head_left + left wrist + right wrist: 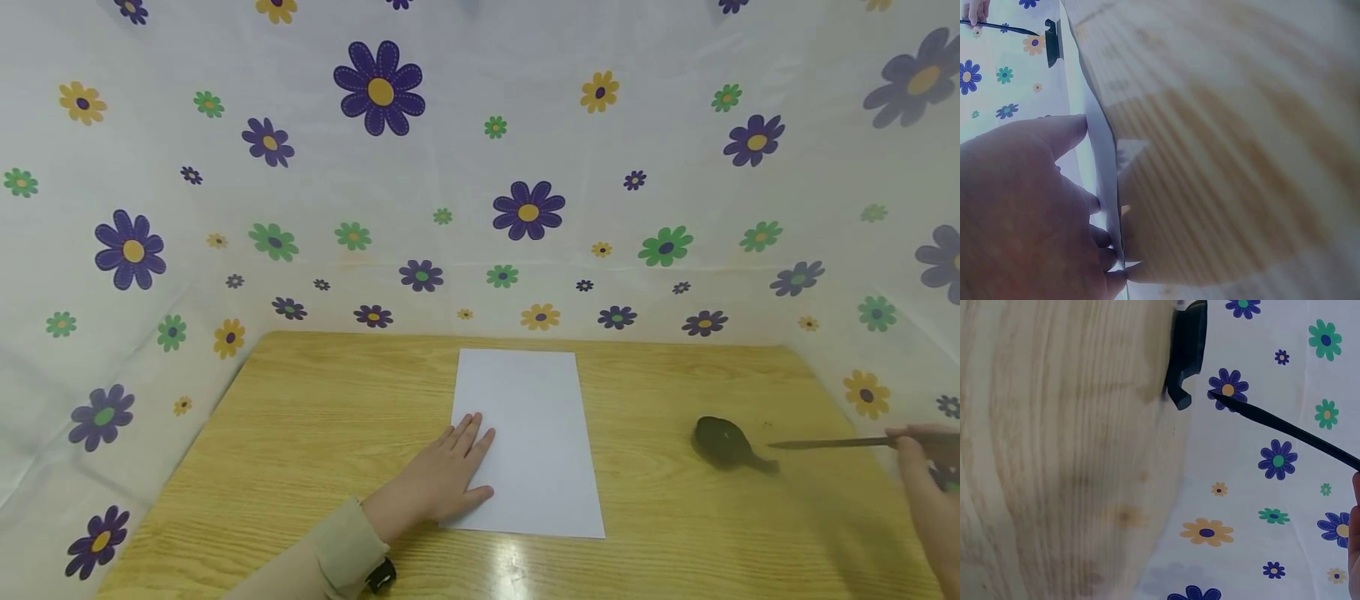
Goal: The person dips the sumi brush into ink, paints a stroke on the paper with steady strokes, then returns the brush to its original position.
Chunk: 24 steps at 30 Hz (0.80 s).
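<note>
A blank white sheet of paper (536,442) lies upright on the wooden table, its long sides running away from me. My left hand (446,471) rests flat on its left part, fingers spread and thumb pointing right. At the right edge of the head view, my right hand (930,500) pinches a slender dark brush (832,443) held level, its pointed tip to the left. Just left of that tip sits a small dark dish (722,442) with a narrow end towards the brush. In the right wrist view the brush tip (1225,399) is apart from the dish (1188,347).
The wooden table (330,417) has a white flower-patterned cloth (450,158) rising behind it and at both sides. Bare wood shows between the paper and the dish. A dark band (381,575) sits at my left wrist, below the beige cuff.
</note>
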{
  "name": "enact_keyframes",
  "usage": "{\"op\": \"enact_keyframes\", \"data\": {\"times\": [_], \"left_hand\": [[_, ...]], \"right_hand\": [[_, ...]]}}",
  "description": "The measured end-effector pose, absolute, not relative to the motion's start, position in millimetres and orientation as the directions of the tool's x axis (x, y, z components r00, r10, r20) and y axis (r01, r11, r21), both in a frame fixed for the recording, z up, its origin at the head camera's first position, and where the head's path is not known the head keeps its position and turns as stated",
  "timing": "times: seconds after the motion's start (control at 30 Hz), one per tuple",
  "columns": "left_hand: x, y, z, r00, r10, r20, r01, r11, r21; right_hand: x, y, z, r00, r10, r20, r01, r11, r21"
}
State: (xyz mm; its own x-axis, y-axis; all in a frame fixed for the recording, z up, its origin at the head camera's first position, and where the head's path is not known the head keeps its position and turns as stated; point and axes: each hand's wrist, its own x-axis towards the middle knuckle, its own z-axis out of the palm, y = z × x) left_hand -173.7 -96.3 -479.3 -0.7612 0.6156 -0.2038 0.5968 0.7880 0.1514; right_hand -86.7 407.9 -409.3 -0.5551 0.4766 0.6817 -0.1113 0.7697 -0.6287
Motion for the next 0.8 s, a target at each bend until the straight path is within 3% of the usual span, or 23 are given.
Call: {"op": "enact_keyframes", "data": {"times": [0.23, 0.5, 0.6, 0.8], "left_hand": [[-174, -97, -480, -0.763, 0.611, -0.21, 0.594, 0.791, 0.145], [-175, -97, -481, -0.764, 0.613, -0.203, 0.595, 0.79, 0.149], [-175, -97, -482, -0.764, 0.613, -0.2, 0.594, 0.79, 0.149], [-174, -97, -482, -0.764, 0.613, -0.199, 0.595, 0.79, 0.147]], "right_hand": [[-90, 404, -401, -0.561, 0.492, 0.665, -0.144, 0.733, -0.664], [-100, 385, -388, -0.627, 0.456, 0.631, -0.203, 0.687, -0.698], [-105, 377, -386, -0.619, 0.438, 0.652, -0.238, 0.686, -0.687], [-119, 361, -388, -0.537, 0.424, 0.729, -0.468, 0.569, -0.676]]}}
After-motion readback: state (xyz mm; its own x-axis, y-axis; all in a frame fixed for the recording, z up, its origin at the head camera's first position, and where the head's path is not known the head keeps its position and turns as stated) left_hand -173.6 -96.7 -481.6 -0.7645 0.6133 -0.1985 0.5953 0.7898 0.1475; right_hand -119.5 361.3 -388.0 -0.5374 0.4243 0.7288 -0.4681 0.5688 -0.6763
